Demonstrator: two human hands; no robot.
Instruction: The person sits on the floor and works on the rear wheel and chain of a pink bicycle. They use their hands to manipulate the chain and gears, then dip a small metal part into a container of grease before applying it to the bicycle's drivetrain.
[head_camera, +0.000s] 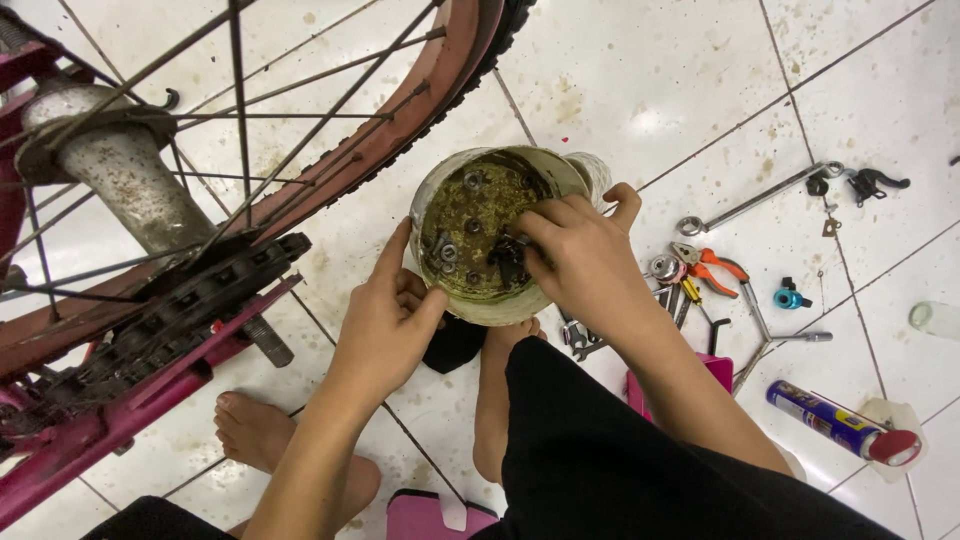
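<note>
Head view: as seen from above, crouched over a tiled floor (700, 70), bare feet low in the frame.
Tin (490, 235): at centre frame, a round, grimy metal tin, mouth tipped up toward the camera, axis running roughly from the lap toward the upper middle of the frame.
Left hand (385, 320): clasped on the tin's lower left wall, thumb up along the rim, fingers curled beneath.
Right hand (580, 255): reached in over the right rim, fingertips pinched narrow on a small dark part (508, 255); exactly what, could not tell.
Contents: nuts and washers (447, 250) lying loose on the oily bottom.
Progress: judged midway, sorting through parts, nothing yet lifted clear.
Bicycle wheel (240, 140): upper left, with chain and pink frame.
Tools: wrench (750, 200) and orange pliers (712, 268) at right, spray can (835, 422) lower right.
</note>
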